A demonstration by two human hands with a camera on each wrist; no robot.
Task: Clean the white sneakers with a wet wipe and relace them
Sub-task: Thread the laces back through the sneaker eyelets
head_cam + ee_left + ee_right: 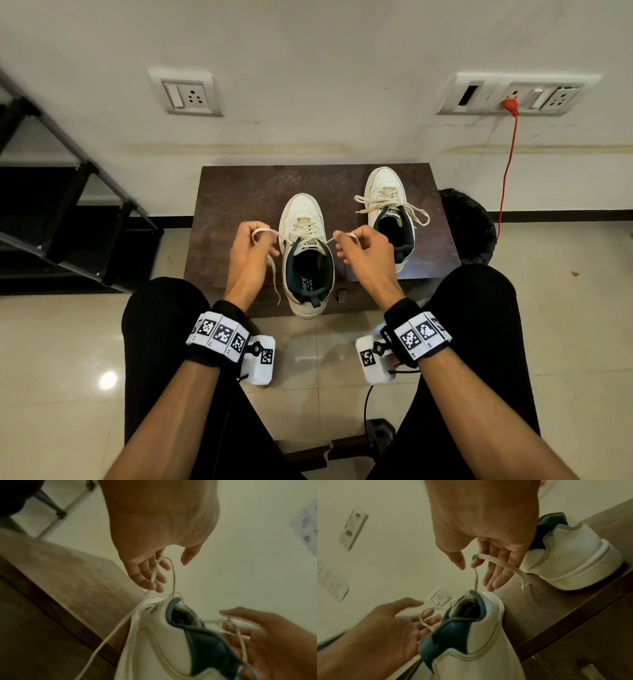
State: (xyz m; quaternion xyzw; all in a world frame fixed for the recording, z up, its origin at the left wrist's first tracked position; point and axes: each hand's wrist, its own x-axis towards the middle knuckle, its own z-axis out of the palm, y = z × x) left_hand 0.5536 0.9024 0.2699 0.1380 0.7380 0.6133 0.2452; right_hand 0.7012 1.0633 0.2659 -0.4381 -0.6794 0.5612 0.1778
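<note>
**Both lace ends drawn out, ready for the knot**

We sit with the table point(239, 192) in the centre of the head view, and the near sneaker point(308, 260) stands at its front edge, heel toward us and overhanging a little. We judge it is set so because the open collar and top eyelets then face our hands. The far sneaker point(387, 212) stands on the table to the upper right of the first, its lace lying loose across the tongue; it looks laced but not tied.

Our left hand point(248, 250) is left of the near sneaker, fingers curled, with the lace point(265, 233) looped over them and its free end hanging down past the table edge. Our right hand point(363, 250) is on the other side, index finger hooked under the other lace end, the remaining fingers only loosely bent in the right wrist view. The two ends run outward from the top eyelets, fairly taut, and we judge that the even pull snugs the crossings before tying.

The wrist views are blurred, so how tightly the fingers press the lace we cannot tell.

No wet wipe shows. A bin point(469, 229) stands at the table's right.
</note>
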